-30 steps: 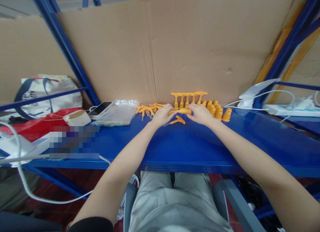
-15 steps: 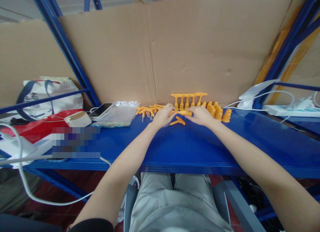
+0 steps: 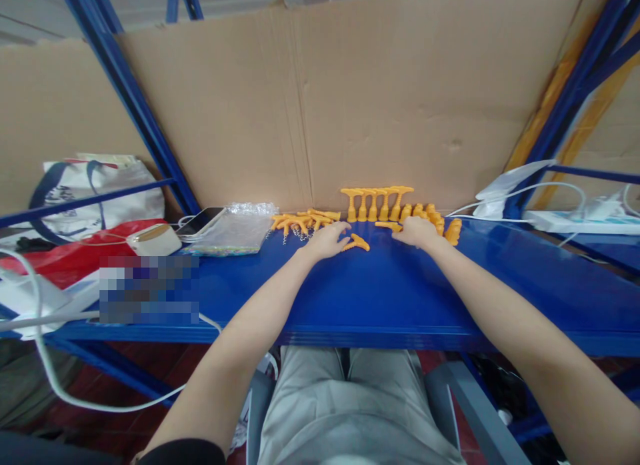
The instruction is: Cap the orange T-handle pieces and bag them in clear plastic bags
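My left hand (image 3: 327,242) is low over the blue shelf, thumb and fingers apart with nothing seen between them. Just off its fingertips lies a loose orange corkscrew (image 3: 359,242) with a T-shaped handle. My right hand (image 3: 419,232) is closed around an orange T-handled corkscrew (image 3: 387,225), whose end sticks out to the left; the rest is hidden by the fingers. Behind the hands, several orange T-handled corkscrews (image 3: 373,205) stand in a row. Orange caps (image 3: 453,231) are grouped beside and behind my right hand. Left of my left hand is a pile of orange handles with metal spirals (image 3: 295,223).
A cardboard sheet (image 3: 400,98) rises behind the blue shelf (image 3: 380,291). To the left are a plastic bag (image 3: 245,230), a phone (image 3: 203,221), a red bag (image 3: 95,248) and white cables. A power strip (image 3: 580,221) lies at the right.
The hands have moved apart. An orange piece that spanned both hands is now only at my right hand, which has shifted right. My left hand has opened beside the loose corkscrew.
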A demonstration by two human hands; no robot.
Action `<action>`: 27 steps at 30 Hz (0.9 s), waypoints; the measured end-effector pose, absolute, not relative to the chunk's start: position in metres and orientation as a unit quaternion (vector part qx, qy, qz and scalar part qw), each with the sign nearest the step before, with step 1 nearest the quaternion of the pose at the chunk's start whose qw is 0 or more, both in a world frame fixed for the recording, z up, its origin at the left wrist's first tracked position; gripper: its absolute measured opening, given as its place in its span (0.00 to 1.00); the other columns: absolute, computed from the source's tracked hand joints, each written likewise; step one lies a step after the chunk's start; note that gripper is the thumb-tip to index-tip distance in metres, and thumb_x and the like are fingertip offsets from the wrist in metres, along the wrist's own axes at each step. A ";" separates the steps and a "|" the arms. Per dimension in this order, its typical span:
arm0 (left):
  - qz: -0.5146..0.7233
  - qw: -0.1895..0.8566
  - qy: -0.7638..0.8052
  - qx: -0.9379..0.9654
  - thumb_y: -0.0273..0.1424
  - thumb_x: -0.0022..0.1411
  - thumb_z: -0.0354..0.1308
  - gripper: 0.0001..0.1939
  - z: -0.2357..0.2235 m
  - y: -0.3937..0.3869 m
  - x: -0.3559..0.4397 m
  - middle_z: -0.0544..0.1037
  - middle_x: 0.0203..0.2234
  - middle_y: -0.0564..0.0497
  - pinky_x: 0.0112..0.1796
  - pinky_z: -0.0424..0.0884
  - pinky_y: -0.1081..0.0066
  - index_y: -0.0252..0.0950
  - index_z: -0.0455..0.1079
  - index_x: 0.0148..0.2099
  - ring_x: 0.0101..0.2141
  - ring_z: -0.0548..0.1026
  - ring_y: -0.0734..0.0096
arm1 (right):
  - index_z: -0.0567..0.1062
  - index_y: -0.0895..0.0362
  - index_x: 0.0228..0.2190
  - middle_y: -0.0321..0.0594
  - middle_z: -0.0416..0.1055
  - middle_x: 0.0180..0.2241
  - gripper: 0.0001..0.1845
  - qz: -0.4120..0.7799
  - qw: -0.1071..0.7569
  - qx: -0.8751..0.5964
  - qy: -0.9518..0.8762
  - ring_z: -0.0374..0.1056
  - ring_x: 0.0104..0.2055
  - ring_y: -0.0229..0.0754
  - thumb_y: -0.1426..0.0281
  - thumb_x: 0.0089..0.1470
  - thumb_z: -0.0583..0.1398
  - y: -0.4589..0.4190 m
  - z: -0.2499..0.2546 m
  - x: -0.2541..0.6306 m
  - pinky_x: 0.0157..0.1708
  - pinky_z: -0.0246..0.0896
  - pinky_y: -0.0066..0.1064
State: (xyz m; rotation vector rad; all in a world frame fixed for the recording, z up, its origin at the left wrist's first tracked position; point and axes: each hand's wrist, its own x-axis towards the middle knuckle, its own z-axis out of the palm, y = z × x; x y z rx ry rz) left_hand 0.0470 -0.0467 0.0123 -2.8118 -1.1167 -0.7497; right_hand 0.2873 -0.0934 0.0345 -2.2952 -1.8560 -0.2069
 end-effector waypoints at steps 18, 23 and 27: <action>-0.171 -0.044 -0.366 -0.914 0.32 0.60 0.57 0.14 0.012 -0.044 0.049 0.77 0.24 0.53 0.27 0.64 0.73 0.35 0.72 0.49 0.25 0.73 0.70 | 0.76 0.68 0.51 0.64 0.75 0.44 0.29 -0.042 0.069 -0.796 -0.600 0.72 0.49 0.61 0.58 0.58 0.58 -0.085 0.027 0.307 0.44 0.66 0.43; -0.165 -0.035 -0.356 -0.919 0.32 0.63 0.54 0.13 0.010 -0.044 0.049 0.80 0.27 0.50 0.31 0.68 0.72 0.35 0.74 0.48 0.28 0.76 0.68 | 0.79 0.65 0.44 0.59 0.77 0.34 0.28 -0.037 0.076 -0.780 -0.620 0.75 0.40 0.59 0.53 0.56 0.59 -0.079 0.021 0.318 0.37 0.67 0.43; -0.180 0.023 -0.331 -0.926 0.24 0.60 0.52 0.14 0.007 -0.039 0.048 0.81 0.36 0.47 0.41 0.73 0.68 0.36 0.77 0.44 0.38 0.78 0.65 | 0.80 0.65 0.41 0.58 0.76 0.30 0.28 -0.047 0.090 -0.773 -0.627 0.75 0.37 0.59 0.51 0.56 0.59 -0.073 0.015 0.324 0.35 0.68 0.42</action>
